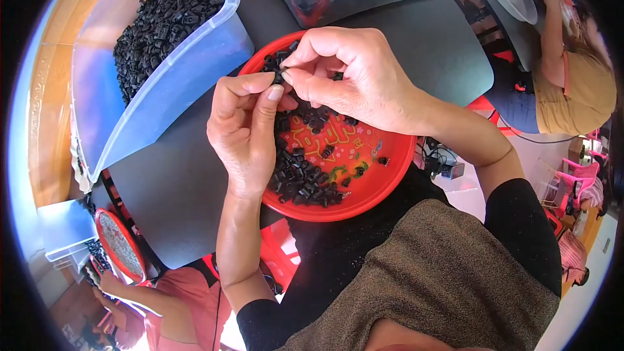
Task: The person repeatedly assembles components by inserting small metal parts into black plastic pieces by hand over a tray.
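Observation:
Over a round red plastic tray (pixel 390 183), my two hands meet at the fingertips. My left hand (pixel 246 129) pinches a small black plastic part (pixel 279 77) between thumb and index finger. From the other side, the thumb and index finger of my right hand (pixel 358 80) close on the same spot; fingertips hide most of the part. Small black parts (pixel 300 180) lie heaped at the tray's near left. More of them are under and behind my hands, and a few lie scattered over the printed, flower-patterned bottom.
A clear plastic bin (pixel 195 102) heaped with black parts (pixel 170 24) stands at the left on the dark table (pixel 161 195). Another clear bin (pixel 365 2) is behind the tray. Co-workers sit at right (pixel 575 87) and lower left (pixel 190 297), the latter beside a red tray (pixel 119 243).

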The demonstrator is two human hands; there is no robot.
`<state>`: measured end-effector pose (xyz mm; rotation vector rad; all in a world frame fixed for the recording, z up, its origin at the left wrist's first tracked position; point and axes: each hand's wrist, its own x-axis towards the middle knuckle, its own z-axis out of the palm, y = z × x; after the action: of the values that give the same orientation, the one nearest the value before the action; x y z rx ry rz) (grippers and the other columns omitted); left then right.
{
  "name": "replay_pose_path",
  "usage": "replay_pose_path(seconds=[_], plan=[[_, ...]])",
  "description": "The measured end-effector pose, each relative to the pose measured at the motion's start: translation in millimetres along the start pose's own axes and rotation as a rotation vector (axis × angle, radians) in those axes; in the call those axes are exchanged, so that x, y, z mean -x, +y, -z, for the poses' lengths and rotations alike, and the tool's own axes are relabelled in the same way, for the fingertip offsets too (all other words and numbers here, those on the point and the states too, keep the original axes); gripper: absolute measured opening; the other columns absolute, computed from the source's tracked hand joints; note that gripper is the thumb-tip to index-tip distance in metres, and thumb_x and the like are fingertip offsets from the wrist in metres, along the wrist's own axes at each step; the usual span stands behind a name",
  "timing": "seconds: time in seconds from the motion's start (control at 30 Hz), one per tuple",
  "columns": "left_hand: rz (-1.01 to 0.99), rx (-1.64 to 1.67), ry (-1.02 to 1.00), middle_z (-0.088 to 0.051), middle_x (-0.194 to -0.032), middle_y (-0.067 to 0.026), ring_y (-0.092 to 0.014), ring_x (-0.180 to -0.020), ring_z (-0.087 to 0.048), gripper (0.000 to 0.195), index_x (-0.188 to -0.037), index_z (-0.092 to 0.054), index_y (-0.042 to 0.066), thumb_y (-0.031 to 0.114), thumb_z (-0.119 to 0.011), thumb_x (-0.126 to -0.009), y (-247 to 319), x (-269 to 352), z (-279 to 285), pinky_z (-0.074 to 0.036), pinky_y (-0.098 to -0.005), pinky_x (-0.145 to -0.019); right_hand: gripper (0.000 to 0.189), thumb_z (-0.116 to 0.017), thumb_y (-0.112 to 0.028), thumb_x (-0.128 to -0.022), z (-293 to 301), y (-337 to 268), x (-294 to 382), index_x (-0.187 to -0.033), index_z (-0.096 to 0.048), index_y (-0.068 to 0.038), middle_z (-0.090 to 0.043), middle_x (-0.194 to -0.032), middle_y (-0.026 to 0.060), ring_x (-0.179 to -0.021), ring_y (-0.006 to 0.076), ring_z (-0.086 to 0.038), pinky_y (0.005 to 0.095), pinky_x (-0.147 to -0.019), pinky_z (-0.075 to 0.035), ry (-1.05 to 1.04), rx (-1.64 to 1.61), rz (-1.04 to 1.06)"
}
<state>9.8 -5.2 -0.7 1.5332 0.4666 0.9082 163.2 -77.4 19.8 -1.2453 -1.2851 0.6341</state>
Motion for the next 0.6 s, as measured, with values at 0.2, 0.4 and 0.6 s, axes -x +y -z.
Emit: replay_pose_path(seconds=[0.2,0.4,0.6], plan=[[0.001,-0.08,0.006,-0.061,-0.087,-0.007,-0.01,-0.072,-0.059,0.008,-0.094,-0.051,0.0,-0.006,-0.054,-0.089,-0.1,0.1,-0.5,-0.049,-0.022,-0.068,0.011,-0.063,-0.006,-0.084,6.6,-6.0,-0.9,-0.084,-0.063,0.005,-0.066,-0.07,0.0087,-0.057,0.0092,-0.061,0.0224,-0.052,-0.048,-0.122,-0.167,-0.249],[0.009,-0.08,-0.008,-0.061,-0.086,-0.0067,-0.01,-0.071,-0.059,0.007,-0.094,-0.051,0.0,-0.005,-0.054,-0.089,-0.7,0.4,-1.1,-0.049,-0.0215,-0.067,0.012,-0.062,-0.007,-0.085,8.3,-5.8,0.1,-0.085,-0.064,0.005,-0.064,-0.069,0.0072,-0.057,0.0093,-0.061,0.0218,-0.053,-0.048,-0.137,-0.176,-0.294],[0.004,-0.141,0.011,-0.061,-0.084,-0.0063,-0.009,-0.07,-0.059,0.006,-0.093,-0.051,-0.001,-0.005,-0.054,-0.089,-1.1,0.8,-2.2,-0.048,-0.0212,-0.066,0.014,-0.063,-0.008,-0.083,1.5,-0.6,2.2,-0.084,-0.065,0.005,-0.066,-0.068,0.0097,-0.059,0.0114,-0.064,0.0241,-0.055,-0.05,-0.059,-0.065,-0.212]])
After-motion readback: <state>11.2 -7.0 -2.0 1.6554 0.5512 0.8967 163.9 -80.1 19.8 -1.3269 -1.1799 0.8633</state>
